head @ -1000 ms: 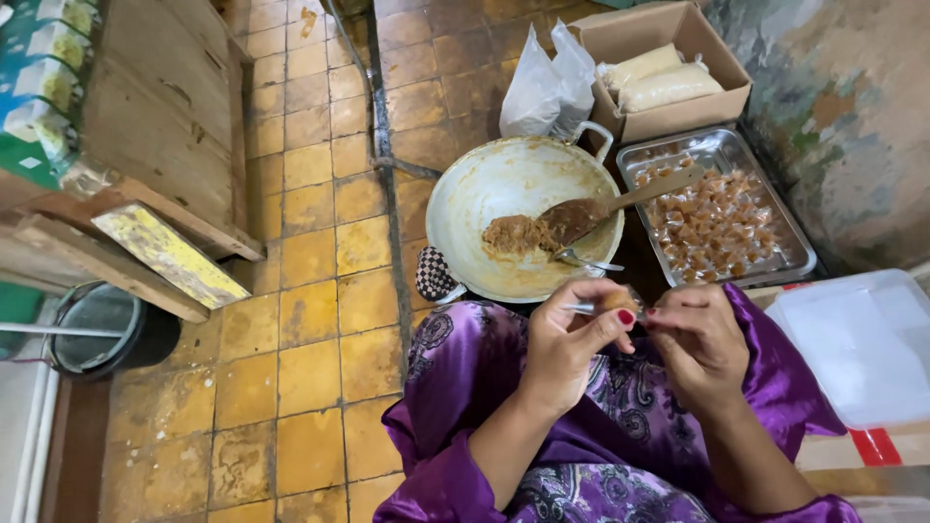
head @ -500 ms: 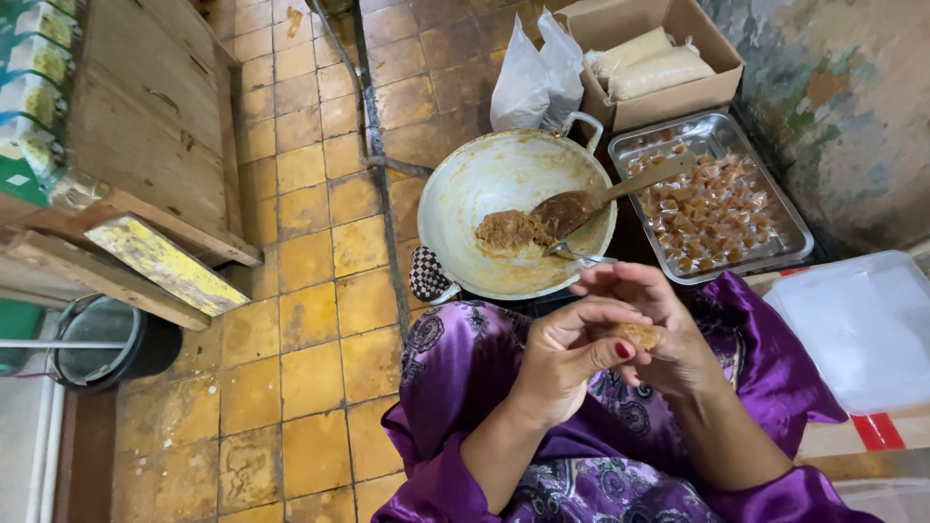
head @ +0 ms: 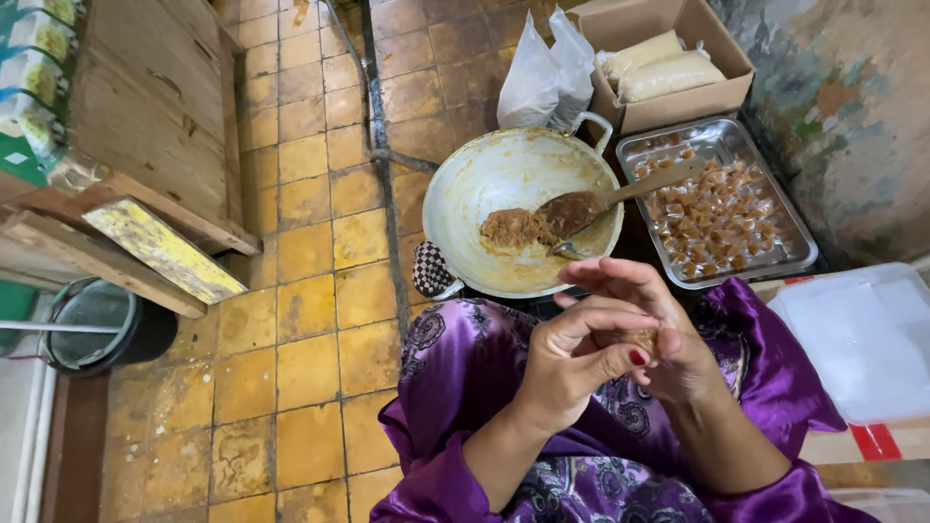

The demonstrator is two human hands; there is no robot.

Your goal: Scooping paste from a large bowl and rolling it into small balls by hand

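My left hand [head: 572,358] and my right hand [head: 644,315] are pressed together over my lap, in purple sleeves. Between their fingers is a small brown lump of sweet [head: 641,339], mostly hidden. Just beyond the hands stands a wide pale wok [head: 484,184] with a heap of brown paste [head: 511,229] and a wooden spatula [head: 620,194] lying in it. To its right a metal tray [head: 794,254] holds several wrapped brown candies [head: 712,213].
A cardboard box [head: 678,102] with pale packets and a white plastic bag [head: 542,73] stand behind the wok. A white plastic lid [head: 862,339] lies at right. Wooden boards [head: 155,126] and a dark bucket [head: 97,324] are at left on the yellow tiled floor.
My hands have drawn closer together and lower over my lap, closing around the brown lump. The thin white piece held a second ago is no longer visible.
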